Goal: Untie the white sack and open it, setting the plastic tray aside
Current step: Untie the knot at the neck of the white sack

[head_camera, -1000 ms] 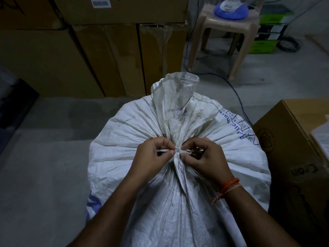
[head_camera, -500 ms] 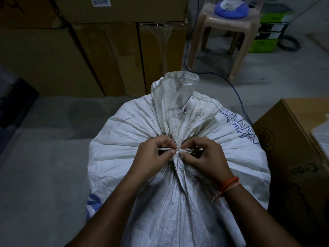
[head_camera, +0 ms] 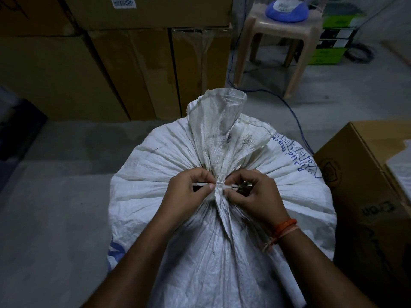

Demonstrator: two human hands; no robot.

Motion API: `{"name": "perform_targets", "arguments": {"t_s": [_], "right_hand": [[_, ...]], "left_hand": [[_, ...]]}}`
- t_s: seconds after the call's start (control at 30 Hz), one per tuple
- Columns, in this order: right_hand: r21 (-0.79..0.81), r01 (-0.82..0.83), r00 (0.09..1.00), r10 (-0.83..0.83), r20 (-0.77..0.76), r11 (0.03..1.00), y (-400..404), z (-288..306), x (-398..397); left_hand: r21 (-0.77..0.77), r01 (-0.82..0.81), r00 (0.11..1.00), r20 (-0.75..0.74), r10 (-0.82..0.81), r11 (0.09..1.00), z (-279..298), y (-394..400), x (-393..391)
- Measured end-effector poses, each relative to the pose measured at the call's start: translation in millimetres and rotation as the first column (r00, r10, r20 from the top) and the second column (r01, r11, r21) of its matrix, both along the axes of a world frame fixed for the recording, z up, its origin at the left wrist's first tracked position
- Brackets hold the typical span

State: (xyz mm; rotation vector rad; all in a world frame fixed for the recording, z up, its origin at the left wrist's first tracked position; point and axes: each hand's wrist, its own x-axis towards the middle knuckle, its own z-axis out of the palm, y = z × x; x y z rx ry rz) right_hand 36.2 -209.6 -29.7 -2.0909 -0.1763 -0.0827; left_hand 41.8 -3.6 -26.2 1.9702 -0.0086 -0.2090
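White sack (head_camera: 222, 218): large, full, standing on the floor (head_camera: 55, 207) directly beneath both hands. Woven fabric appears thin and pliable, bulging as if well filled; judged heavy to shift, soft to gather. Gathered neck (head_camera: 219, 130) rises just beyond the hands, crumpled and floppy. Left hand (head_camera: 189, 192) pinches one end of the white tie (head_camera: 219, 184) between thumb and forefinger; right hand (head_camera: 251, 192) nips the other end likewise, both narrow-closed at the knot. Tie looks thin and slippery; best held close to the knot. No plastic tray visible.
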Motion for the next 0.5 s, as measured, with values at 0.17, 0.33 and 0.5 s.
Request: {"name": "perform_targets", "arguments": {"t_s": [0.17,0.33,0.5], "right_hand": [[-0.015,0.003,1.0,-0.003,0.004,1.0,0.6,-0.2,0.2],[-0.002,-0.002,1.0,0.002,-0.008,1.0,0.3,0.5,-1.4],[0.016,-0.004,1.0,0.005,-0.025,1.0,0.2,-0.7,-1.0]], "left_hand": [[-0.001,-0.019,1.0,0.013,0.019,1.0,-4.2,-1.5,0.7],[0.01,-0.027,0.999,0.029,0.027,1.0,-4.8,-3.4,-1.4],[0.004,-0.03,0.999,0.027,0.03,1.0,-4.1,-6.0,-1.7]]}}
